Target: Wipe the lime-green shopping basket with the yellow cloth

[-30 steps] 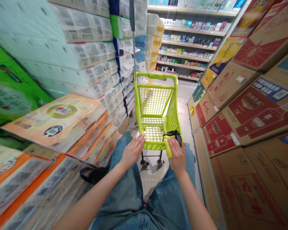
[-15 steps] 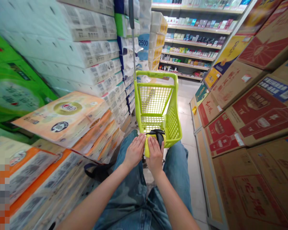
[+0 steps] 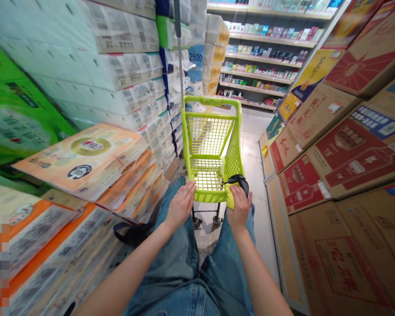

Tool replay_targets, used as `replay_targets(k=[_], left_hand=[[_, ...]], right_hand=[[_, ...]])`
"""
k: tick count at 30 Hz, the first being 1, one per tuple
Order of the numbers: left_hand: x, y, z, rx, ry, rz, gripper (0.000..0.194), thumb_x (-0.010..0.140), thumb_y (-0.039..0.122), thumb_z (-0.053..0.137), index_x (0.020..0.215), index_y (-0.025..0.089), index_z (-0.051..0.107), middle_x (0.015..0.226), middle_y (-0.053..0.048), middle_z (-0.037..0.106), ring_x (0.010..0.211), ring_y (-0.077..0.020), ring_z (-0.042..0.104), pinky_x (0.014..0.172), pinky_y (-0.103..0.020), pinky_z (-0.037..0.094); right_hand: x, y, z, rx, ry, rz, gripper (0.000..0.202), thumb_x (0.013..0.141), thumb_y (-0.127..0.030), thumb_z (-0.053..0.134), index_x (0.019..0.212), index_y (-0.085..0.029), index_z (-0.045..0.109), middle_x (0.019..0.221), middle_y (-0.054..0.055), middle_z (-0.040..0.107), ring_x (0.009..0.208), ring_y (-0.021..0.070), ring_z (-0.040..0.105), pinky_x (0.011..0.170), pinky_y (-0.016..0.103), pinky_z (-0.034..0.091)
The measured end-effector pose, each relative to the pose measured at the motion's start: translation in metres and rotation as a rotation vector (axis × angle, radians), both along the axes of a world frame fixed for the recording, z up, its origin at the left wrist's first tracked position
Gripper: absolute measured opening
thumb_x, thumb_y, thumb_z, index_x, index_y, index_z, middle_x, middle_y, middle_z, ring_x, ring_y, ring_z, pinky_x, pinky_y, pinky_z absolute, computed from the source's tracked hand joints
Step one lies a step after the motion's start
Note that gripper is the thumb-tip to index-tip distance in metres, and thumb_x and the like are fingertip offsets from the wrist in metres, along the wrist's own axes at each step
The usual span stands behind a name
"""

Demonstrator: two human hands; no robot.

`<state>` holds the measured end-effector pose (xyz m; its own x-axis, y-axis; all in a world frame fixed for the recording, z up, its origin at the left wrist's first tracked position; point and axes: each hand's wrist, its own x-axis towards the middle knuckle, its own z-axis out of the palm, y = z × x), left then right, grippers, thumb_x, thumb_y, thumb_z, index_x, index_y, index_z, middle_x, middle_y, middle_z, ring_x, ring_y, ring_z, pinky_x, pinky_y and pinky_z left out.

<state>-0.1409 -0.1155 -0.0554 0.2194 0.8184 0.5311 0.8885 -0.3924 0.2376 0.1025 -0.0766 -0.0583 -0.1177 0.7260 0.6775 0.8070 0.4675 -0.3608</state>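
Observation:
A lime-green plastic shopping cart (image 3: 209, 196) with a lattice basket stands between my knees, its near rim facing me. My left hand (image 3: 181, 205) grips that rim at the near left corner, fingers together over the edge. At the near right corner my right hand (image 3: 238, 207) presses a yellow and black cloth (image 3: 230, 196) against the rim. The cloth is bunched, and part of it lies hidden under my fingers. The basket's lattice floor shows through the open top.
Stacked tissue packs (image 3: 85, 149) crowd the left side. Cardboard cartons (image 3: 345, 149) line the right. Shelves of small boxes (image 3: 263, 52) stand at the far end. A thin upright pole (image 3: 181, 66) rises at the cart's left. A pale tiled floor (image 3: 255, 175) runs between.
My right hand has slid right along the near rim with the cloth, from the middle to the right corner. My left hand stays near the left corner; the cart has shifted slightly left.

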Motion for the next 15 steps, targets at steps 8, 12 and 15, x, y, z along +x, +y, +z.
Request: replay_targets(k=[8,12,15], left_hand=[[-0.003,-0.006,-0.004,-0.003,-0.060,0.048,0.051,0.103,0.016,0.032,0.154,0.019,0.033,0.155,-0.010,0.046,0.150,-0.0204,0.034,0.120,-0.046,0.035],[-0.009,-0.010,-0.002,-0.016,-0.042,0.041,0.052,0.103,0.016,0.031,0.155,0.020,0.032,0.156,-0.010,0.045,0.149,-0.0206,0.035,0.120,-0.046,0.036],[-0.013,-0.011,0.000,-0.015,-0.020,0.029,0.052,0.103,0.017,0.032,0.154,0.020,0.033,0.155,-0.009,0.046,0.149,-0.0201,0.034,0.120,-0.045,0.036]], right_hand=[[-0.096,-0.030,0.011,-0.090,-0.005,0.145,0.057,0.077,-0.008,0.048,0.133,-0.013,0.057,0.129,0.011,0.067,0.128,0.0242,0.053,0.125,0.045,0.015],[-0.104,-0.036,0.010,-0.064,-0.086,0.184,0.060,0.081,-0.009,0.048,0.141,-0.014,0.052,0.135,0.010,0.064,0.133,0.0227,0.050,0.126,0.042,0.010],[-0.078,-0.034,0.005,-0.029,-0.162,0.241,0.070,0.078,-0.007,0.048,0.147,-0.017,0.045,0.141,0.008,0.061,0.137,0.0213,0.048,0.127,0.043,0.002]])
